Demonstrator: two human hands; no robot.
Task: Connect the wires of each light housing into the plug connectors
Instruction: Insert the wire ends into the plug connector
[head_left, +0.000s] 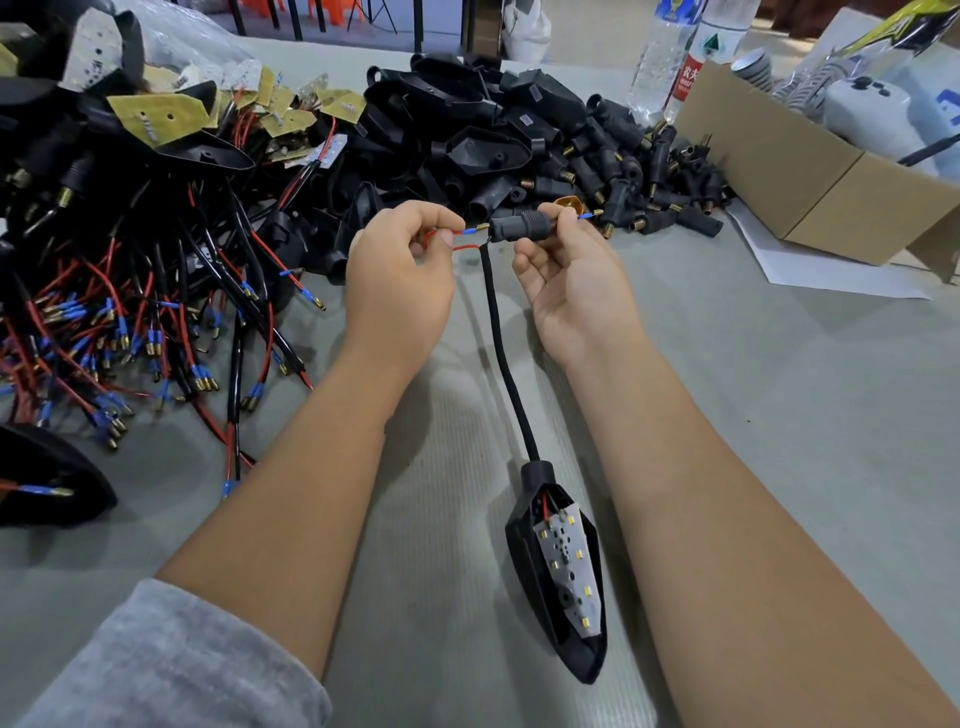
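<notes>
Working surface: covering the whole view, a grey table (753, 415); the light housing taken as landmark for all places below.
Wired-housing heap (119, 234): far left of and beyond the light housing, black shells, yellow boards, red and black leads with blue-sleeved brass ends.
Plug connector heap (571, 145): straight beyond the light housing, black bodies with brass threaded tips.
Cardboard box (810, 182): beyond and to the right of the light housing, flaps open.
Water bottles (670, 57): far beyond the light housing, upright beside the box.
Light housing (558, 571): lying on the table between the two forearms, open side up, LED board showing.
Sleeved cable (501, 343): rising from the housing's neck up to the hands.
Right hand (566, 275): above the housing, fingers curled round the plug connector (519, 227), held level.
Left hand (400, 270): up-left of the housing, pinching the red wire (457, 234), its blue-sleeved brass tip at the connector's left mouth.
Second blue-sleeved tip (587, 215): poking out of the connector's right end.
</notes>
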